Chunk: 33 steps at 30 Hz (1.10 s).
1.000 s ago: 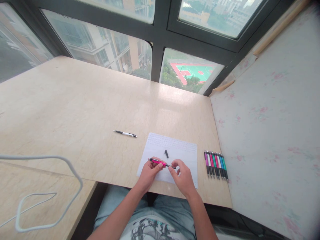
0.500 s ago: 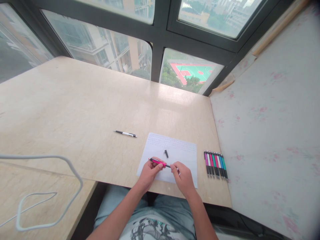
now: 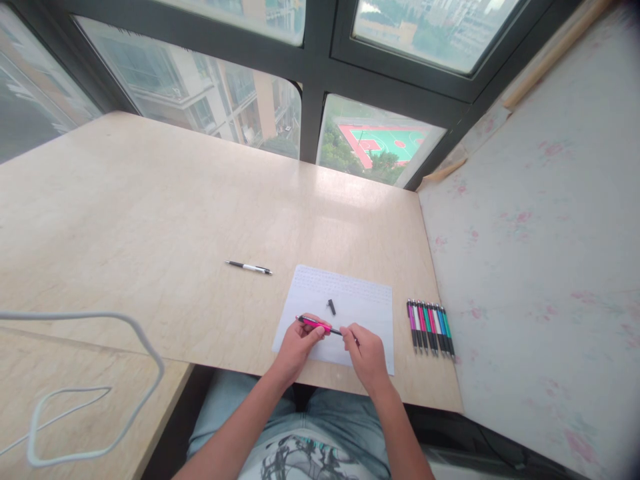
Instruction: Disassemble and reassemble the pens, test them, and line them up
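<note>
Left hand (image 3: pixel 296 345) pinches the pink pen (image 3: pixel 316 324), lower centre of frame, above the paper (image 3: pixel 350 288). Right hand (image 3: pixel 367 351) pinches the pen's slim dark end; its fingers hide the tip from me. I log a small black piece (image 3: pixel 331 307) on the paper, just beyond the pen and nearest to obstructing it. Further out: a black-and-white pen (image 3: pixel 249 268) left of the paper; a row of coloured pens (image 3: pixel 430 327) at right, by the flowered wall (image 3: pixel 530 267); a white cable (image 3: pixel 134 325) looping lower left, well apart.
</note>
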{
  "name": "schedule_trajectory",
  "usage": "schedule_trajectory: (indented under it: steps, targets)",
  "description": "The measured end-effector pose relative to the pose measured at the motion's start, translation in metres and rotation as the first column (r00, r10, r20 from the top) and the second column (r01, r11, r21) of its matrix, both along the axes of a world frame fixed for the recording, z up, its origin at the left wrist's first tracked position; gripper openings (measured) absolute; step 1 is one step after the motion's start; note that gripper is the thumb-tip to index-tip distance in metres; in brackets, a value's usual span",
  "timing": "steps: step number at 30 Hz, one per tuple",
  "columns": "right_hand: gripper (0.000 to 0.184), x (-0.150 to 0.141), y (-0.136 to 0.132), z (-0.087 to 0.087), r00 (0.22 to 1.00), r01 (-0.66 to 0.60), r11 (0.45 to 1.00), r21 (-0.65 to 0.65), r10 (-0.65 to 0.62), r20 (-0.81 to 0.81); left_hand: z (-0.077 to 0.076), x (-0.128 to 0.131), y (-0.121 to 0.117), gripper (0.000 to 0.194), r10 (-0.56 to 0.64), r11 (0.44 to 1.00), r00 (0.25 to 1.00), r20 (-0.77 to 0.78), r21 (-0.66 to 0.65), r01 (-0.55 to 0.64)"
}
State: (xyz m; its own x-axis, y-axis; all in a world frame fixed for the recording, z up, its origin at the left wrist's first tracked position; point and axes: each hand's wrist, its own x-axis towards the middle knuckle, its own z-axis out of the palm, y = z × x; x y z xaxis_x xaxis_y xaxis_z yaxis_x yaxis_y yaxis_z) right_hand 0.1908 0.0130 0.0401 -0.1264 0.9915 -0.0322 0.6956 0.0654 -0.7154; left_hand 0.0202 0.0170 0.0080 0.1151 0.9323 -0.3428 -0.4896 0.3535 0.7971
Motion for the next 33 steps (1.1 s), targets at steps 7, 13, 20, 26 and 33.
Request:
schedule_trajectory:
  steps: [7,13,20,26,33]
  targets:
    - [0.02,0.002,-0.001,-0.002,0.994,-0.019,1.0,0.022,0.022,-0.111,-0.001,0.001,0.0,0.019,0.024,1.0,1.0,0.014,-0.018,-0.024]
    - [0.032,0.001,-0.001,-0.003,0.988,-0.055,0.998,0.044,0.061,-0.145,-0.001,0.0,0.0,0.019,0.011,1.0,1.0,0.01,-0.014,-0.011]
    - [0.057,-0.002,0.0,-0.005,0.946,0.019,0.973,-0.232,-0.093,-0.312,0.0,-0.002,0.0,0.017,-0.019,1.0,1.0,0.019,0.005,0.018]
    - [0.053,0.003,0.017,-0.018,0.885,0.283,0.948,-0.148,-0.317,-0.342,0.0,-0.001,0.0,0.017,0.01,1.0,1.0,0.027,-0.001,-0.01]
    - [0.021,-0.023,0.031,-0.028,0.971,0.164,0.968,0.191,-0.193,0.143,0.0,0.0,-0.001,0.018,0.045,0.999,0.996,0.074,-0.005,-0.045]
